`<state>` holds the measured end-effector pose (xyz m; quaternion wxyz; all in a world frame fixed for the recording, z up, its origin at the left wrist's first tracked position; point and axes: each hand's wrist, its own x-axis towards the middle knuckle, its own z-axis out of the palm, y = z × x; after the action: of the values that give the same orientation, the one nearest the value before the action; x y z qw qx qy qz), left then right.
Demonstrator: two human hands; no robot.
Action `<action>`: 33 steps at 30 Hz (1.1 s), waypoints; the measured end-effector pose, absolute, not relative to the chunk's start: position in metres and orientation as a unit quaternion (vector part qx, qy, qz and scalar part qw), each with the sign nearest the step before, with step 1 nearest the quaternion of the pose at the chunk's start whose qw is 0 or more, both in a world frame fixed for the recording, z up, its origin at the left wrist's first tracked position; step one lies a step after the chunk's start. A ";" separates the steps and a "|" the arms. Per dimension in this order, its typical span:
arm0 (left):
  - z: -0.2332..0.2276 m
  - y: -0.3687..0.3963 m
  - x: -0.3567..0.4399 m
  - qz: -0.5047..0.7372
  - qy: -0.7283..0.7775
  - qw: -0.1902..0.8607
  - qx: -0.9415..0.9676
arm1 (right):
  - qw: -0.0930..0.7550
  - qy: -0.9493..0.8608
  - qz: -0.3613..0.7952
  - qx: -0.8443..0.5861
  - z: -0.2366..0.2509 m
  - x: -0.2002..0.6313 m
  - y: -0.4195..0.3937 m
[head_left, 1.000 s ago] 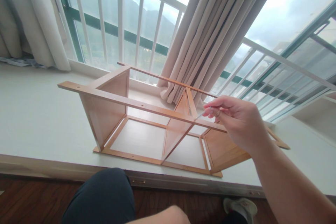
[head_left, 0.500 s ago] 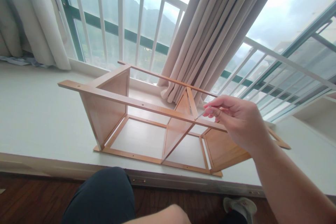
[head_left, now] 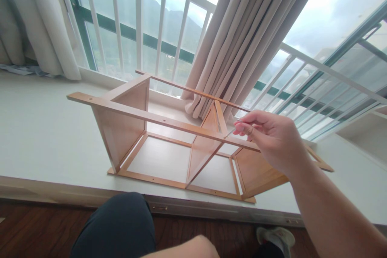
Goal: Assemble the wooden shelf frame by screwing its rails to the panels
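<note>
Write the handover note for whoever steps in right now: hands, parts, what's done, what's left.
Right hand: fingers pinched on a thin metal tool, tip at the front rail where the middle divider meets it.
Left hand: not in view.
Wooden frame lies on the white ledge by the window, open side up, in front of the curtain.
Done: side panels, divider, front and back rails stand joined.
Left: probably the fastening at this joint; open holes show along the front rail. Whether anything sits in this joint cannot be seen.
</note>
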<state>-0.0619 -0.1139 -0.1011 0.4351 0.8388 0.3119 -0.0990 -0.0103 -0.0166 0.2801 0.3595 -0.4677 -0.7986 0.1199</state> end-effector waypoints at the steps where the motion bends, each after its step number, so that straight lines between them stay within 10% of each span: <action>1: -0.101 -0.114 -0.062 -0.099 0.312 0.435 0.839 | 0.359 -0.799 0.120 -0.467 0.280 -0.010 -0.017; 33: -0.100 -0.115 -0.062 -0.084 0.316 0.433 0.840 | 0.352 -0.802 0.117 -0.469 0.277 -0.010 -0.018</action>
<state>-0.0621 -0.1150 -0.0997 0.4335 0.8399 0.3156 -0.0840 -0.0102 -0.0180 0.2769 0.3520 -0.4688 -0.8016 0.1172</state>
